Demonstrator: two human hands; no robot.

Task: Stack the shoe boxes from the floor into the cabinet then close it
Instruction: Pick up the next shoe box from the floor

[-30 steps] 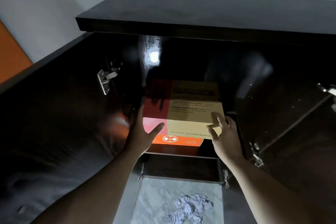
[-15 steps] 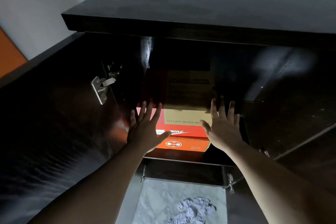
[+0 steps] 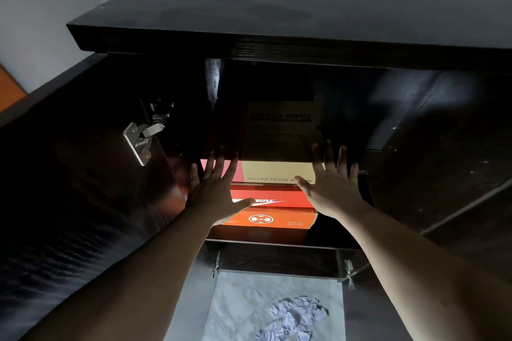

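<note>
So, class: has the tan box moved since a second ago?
Yes. The tan box has gone deeper into the cabinet, over the red box; both hands now lie flat against it.

- Cabinet [image 3: 277, 8]: dark wood-look panels, glossy.
- Hinge [image 3: 141, 137]: bright metal.
- Shoe boxes [image 3: 273, 194]: matt cardboard.
- Crumpled paper [image 3: 293, 318]: white, creased.

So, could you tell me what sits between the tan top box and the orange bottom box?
A red box with a white swoosh, in the head view.
</note>
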